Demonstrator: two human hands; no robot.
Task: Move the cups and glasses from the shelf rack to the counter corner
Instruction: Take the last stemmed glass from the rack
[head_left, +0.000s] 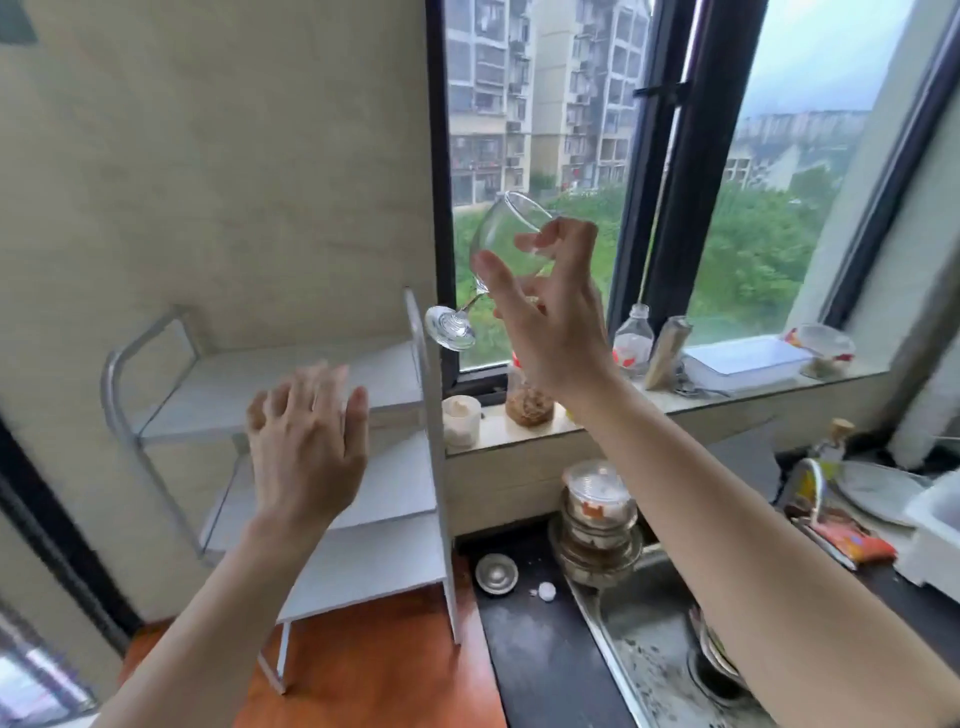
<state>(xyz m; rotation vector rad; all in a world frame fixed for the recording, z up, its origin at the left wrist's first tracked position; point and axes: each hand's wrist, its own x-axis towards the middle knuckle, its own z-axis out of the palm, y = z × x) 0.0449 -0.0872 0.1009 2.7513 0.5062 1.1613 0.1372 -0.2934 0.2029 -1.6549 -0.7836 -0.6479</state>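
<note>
A clear stemmed wine glass (500, 234) hangs tilted in front of the window, with its foot low to the left and its rim up to the right. My right hand (550, 317) grips its bowl from the right, thumb and fingertips curled round the glass. My left hand (306, 447) hovers with spread fingers in front of the white tiered shelf rack (384, 551) and holds nothing; it is blurred. The rack stands on the orange-brown counter (374, 670) against the wall at the left.
The window sill carries a white cup (461, 421), a jar (530, 402), a plastic bottle (634, 338) and a white box (743, 358). Below lie a dark counter (540, 670), a metal sink (639, 639) with stacked containers (597, 519), and dishes at the right.
</note>
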